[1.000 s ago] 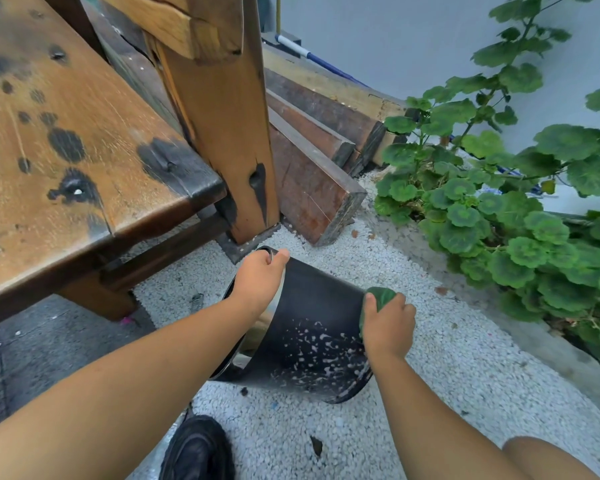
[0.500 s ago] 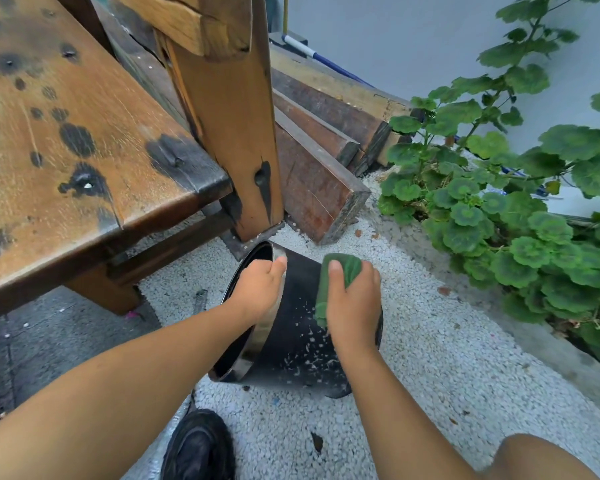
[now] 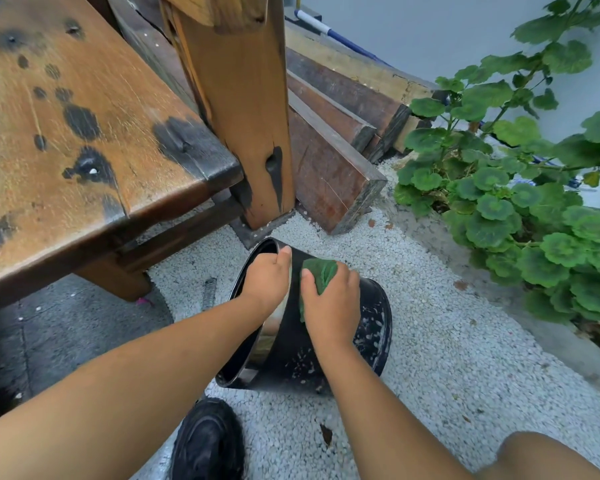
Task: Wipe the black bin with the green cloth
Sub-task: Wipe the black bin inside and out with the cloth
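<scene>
Black bin (image 3: 373,306) was noted lying on its side on white gravel (image 3: 447,358), toward 6 o'clock from frame centre, mouth turned to 8 o'clock. Green cloth (image 3: 321,273) was bunched on the upper wall just beside the rim (image 3: 267,341). It was pressed down under the right hand (image 3: 329,303), with fingers and thumb curled round it. The rim was gripped at its top by the left hand (image 3: 267,282), fingers hooked inside and thumb laid outside. White specks were seen on the wall at 5 o'clock from the right hand.

Step judged: outer wall being wiped, partly done. Next move would call for the cloth to be drawn down over the specked area, the bin steadied or rolled by the rim grip.

Wooden post (image 3: 243,116) was recorded at 12 o'clock from the bin, bench (image 3: 84,116) at 10, plant (image 3: 534,220) at 2, black shoe (image 3: 208,445) at 7.
</scene>
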`<move>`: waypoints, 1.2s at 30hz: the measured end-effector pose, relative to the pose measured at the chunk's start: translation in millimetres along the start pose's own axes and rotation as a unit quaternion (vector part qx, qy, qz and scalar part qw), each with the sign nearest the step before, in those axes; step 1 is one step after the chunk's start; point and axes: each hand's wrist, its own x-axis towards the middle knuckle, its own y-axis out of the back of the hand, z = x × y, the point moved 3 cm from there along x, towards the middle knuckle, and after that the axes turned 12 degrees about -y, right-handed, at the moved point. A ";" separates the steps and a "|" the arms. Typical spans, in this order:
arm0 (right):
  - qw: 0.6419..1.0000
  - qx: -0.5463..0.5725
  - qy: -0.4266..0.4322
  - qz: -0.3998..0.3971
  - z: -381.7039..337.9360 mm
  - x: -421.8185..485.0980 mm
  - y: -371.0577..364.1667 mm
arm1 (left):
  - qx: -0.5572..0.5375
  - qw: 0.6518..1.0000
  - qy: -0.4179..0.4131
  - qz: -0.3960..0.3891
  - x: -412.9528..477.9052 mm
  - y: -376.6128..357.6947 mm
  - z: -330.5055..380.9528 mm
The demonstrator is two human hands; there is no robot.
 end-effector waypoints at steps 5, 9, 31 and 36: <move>0.997 -0.049 -0.060 0.022 52.7 21.5 7.2 | -0.015 1.000 0.023 -0.002 3.9 6.3 -9.4; 0.988 -0.098 -0.114 0.029 91.3 38.8 19.1 | -0.039 0.999 0.029 -0.007 3.2 0.9 -7.8; 0.961 0.215 -0.169 -0.039 73.5 43.1 65.4 | -0.049 0.998 0.003 -0.029 -38.2 -2.2 0.8; 0.958 0.204 -0.102 -0.176 -1.6 -3.2 44.5 | -0.052 0.998 0.032 -0.002 -32.1 -2.2 -5.6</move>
